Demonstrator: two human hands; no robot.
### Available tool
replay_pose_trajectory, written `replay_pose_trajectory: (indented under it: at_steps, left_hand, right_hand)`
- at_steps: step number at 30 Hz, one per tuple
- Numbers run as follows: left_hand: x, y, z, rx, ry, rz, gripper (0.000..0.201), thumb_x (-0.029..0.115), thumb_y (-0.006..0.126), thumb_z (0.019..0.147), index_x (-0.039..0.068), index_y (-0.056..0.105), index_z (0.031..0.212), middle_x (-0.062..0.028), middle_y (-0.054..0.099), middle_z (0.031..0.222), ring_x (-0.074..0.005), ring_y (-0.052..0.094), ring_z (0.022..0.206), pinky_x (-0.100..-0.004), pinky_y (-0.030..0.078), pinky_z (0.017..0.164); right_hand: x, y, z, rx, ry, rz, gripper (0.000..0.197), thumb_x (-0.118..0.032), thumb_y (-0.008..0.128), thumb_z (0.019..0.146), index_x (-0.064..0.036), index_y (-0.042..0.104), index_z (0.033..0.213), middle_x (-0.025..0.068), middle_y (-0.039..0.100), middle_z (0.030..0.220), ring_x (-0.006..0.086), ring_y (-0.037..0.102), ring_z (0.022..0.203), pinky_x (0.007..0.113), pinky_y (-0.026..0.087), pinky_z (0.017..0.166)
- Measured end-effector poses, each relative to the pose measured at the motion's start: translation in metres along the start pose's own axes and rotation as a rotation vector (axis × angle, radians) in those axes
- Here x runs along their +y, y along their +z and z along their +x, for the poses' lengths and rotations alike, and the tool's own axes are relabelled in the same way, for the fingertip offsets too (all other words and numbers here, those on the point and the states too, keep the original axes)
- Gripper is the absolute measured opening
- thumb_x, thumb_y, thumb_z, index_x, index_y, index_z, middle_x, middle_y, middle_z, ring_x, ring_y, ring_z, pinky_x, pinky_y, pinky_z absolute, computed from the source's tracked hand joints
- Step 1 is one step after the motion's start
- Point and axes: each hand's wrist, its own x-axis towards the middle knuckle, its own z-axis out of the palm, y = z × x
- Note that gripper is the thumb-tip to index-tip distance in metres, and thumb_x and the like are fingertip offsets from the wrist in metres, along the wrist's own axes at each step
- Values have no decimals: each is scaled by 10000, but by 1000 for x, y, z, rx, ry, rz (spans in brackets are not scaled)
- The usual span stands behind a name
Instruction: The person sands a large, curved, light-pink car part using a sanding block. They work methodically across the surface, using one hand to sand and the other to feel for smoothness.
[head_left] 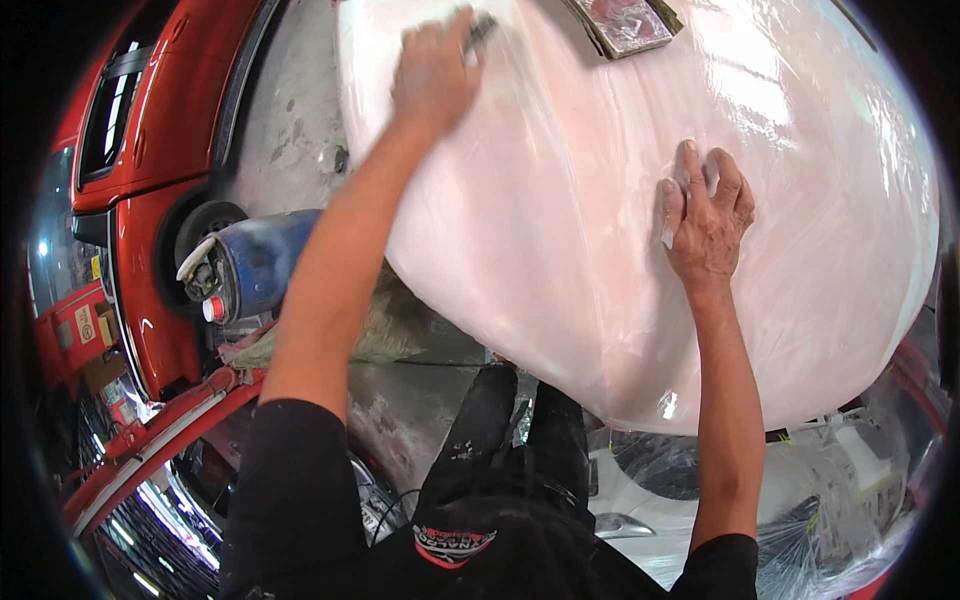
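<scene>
A large pale pink-white panel (500, 220), like a car hood, spreads out in front of me with a wet, glossy, streaked surface. At its far left part my left hand (435, 78) is closed round a small dark sanding pad (482, 28), pressed to the panel. The pad is mostly covered by the fingers. Farther right, my right hand (712, 215) lies on the panel with its fingers apart, nothing in it. A dark-edged, flat rectangular thing (630, 24) with a wet, pinkish top rests on the panel at the far edge of view.
Left of the panel stand a blue container (265, 262) and a red car (170, 110). A red metal bar (165, 430) runs along the lower left. A pale car partly covered in clear plastic sheeting (800, 540) is at the lower right.
</scene>
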Motion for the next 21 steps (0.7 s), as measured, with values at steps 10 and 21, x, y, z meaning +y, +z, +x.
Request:
replay_pose_trajectory:
  at_steps: [10, 21]
  left_hand:
    - [15, -3, -43, -24, 91, 12, 674, 227, 772, 830, 104, 576, 1463, -256, 661, 1104, -415, 613, 1064, -498, 511, 936]
    - [16, -12, -52, -73, 109, -23, 644, 201, 751, 850, 93, 569, 1458, -247, 654, 1110, -431, 601, 1055, -519, 489, 971]
  right_hand:
    - [5, 1, -1, -14, 25, -45, 512, -372, 672, 971, -221, 610, 1457, 96, 448, 1467, 347, 411, 1329, 496, 362, 1115]
    - [3, -1, -2, -29, 11, -59, 498, -354, 671, 977, -192, 624, 1446, 108, 459, 1463, 335, 384, 1344, 471, 337, 1130]
